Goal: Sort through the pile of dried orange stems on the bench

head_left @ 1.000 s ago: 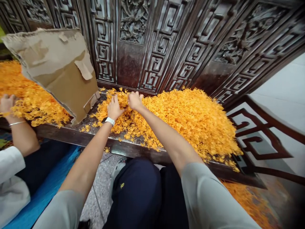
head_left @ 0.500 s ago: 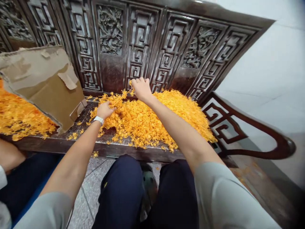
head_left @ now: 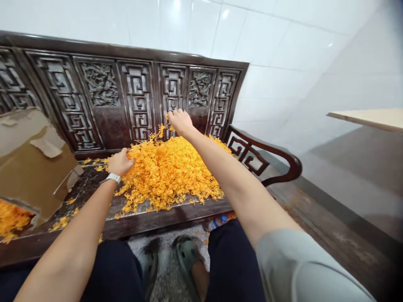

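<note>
A heap of small orange-yellow plastic flower pieces (head_left: 176,172) lies on the seat of a dark carved wooden bench (head_left: 145,222). My right hand (head_left: 181,122) is raised above the back of the heap, fingers pinched on a thin strand of the flower pieces (head_left: 161,129) that hangs down leftward to the heap. At the heap's left edge is my left hand (head_left: 120,162), with a pale watch band on the wrist. Its thumb and fingers are apart against the pieces, and its fingertips are partly hidden.
To the left a torn cardboard box (head_left: 34,163) stands tilted, with more orange pieces (head_left: 14,218) under it. The bench's armrest (head_left: 267,151) curves out at right. A blue-capped bottle (head_left: 217,222) is below the seat edge. A pale board (head_left: 371,117) juts in at far right.
The view has swung right and up. My right hand keeps its pinch on the strand. My left hand has come away from the strand and opened at the heap's left edge.
</note>
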